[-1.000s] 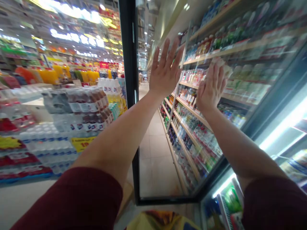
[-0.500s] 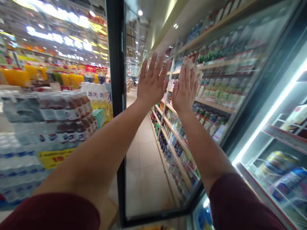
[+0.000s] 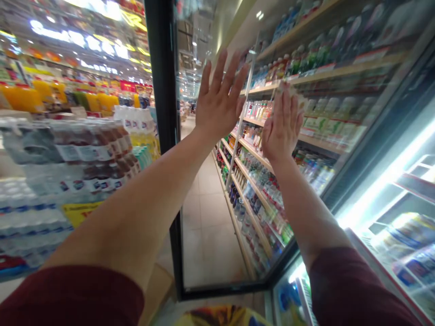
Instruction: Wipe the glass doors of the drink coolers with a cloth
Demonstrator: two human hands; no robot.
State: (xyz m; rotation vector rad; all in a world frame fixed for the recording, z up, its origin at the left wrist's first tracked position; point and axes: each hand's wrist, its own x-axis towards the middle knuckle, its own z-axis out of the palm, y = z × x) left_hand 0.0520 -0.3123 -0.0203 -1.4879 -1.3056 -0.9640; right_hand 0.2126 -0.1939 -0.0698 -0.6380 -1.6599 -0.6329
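A black-framed glass door (image 3: 217, 253) of a lit drinks cooler stands swung open in front of me. My left hand (image 3: 219, 102) lies against its glass, open, fingers spread and nothing in it. Further right, my right hand (image 3: 281, 131) presses flat, fingers close together, on a pale patterned cloth (image 3: 302, 103) against the same pane. Most of the cloth is hidden under the palm and fingers; its edge shows beside the fingertips.
Through or in the glass appear shelves of bottles (image 3: 268, 199) along a tiled aisle (image 3: 204, 213). Shrink-wrapped bottle packs (image 3: 84, 154) are stacked at left. Lit cooler shelves (image 3: 411, 240) hold packs at right. A yellow package (image 3: 220, 317) is at the bottom edge.
My right hand has slid right across the glass with the cloth, away from the left hand. The left hand stays spread at nearly the same spot. The view has shifted slightly.
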